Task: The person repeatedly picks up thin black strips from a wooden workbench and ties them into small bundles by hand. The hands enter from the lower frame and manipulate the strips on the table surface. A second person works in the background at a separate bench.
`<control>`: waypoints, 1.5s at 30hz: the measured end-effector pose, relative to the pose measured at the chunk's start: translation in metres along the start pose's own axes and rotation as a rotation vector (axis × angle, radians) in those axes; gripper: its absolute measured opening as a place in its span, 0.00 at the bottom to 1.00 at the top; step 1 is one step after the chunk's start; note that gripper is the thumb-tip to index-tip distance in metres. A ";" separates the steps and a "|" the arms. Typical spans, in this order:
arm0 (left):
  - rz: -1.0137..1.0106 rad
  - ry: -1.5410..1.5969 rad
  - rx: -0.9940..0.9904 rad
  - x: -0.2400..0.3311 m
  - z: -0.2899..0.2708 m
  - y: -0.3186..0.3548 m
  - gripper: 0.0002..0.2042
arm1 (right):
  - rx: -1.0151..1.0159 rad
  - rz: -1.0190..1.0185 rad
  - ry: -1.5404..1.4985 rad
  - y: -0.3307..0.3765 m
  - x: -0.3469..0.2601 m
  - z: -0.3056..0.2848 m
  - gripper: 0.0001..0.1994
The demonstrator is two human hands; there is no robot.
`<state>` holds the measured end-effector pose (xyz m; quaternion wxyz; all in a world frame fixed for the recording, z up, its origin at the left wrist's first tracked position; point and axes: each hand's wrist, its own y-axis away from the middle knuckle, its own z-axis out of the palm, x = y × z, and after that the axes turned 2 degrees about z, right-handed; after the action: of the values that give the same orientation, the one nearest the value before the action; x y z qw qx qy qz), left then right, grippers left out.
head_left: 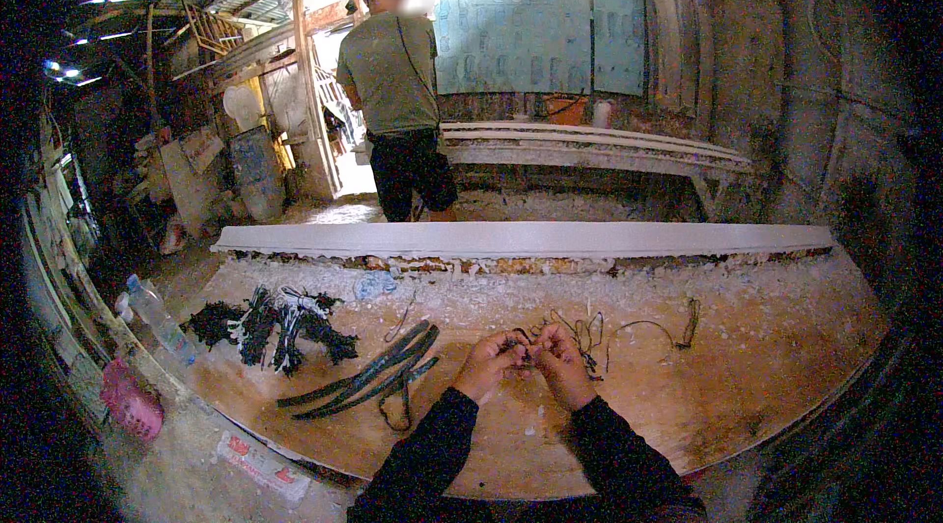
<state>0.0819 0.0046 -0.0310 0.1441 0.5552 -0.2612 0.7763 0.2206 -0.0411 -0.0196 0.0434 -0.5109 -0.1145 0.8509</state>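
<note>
Your 2 hands meet near the middle of a dusty wooden workbench (688,405), a little toward 6 o'clock from its centre. Your left hand (488,360) and right hand (562,362) are both closed, pinching a small dark tie (524,346) between the fingertips; it is too small to make out how it is twisted. Just at 3 o'clock from your hands lies a loose tangle of thin dark wires (599,331), apparently stock not yet worked. At 9 o'clock, well apart, sits a heap of dark bundled ties (280,322) with pale bindings, which looks like finished work. Between that heap and your hands lie long dark straps (368,381). A long white moulding (521,238) runs across the bench at 12 o'clock. Beyond it a person (398,101) stands facing away. A plastic bottle (157,317) lies at the bench's 9 o'clock edge.
</note>
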 end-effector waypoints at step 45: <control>-0.070 -0.035 0.014 -0.038 -0.031 0.001 0.16 | 0.152 0.058 -0.235 0.025 -0.022 0.017 0.09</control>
<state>0.0694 0.0240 -0.0745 0.1629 0.5784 -0.2386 0.7628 0.2171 -0.0723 0.0014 0.0435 -0.4062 -0.0391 0.9119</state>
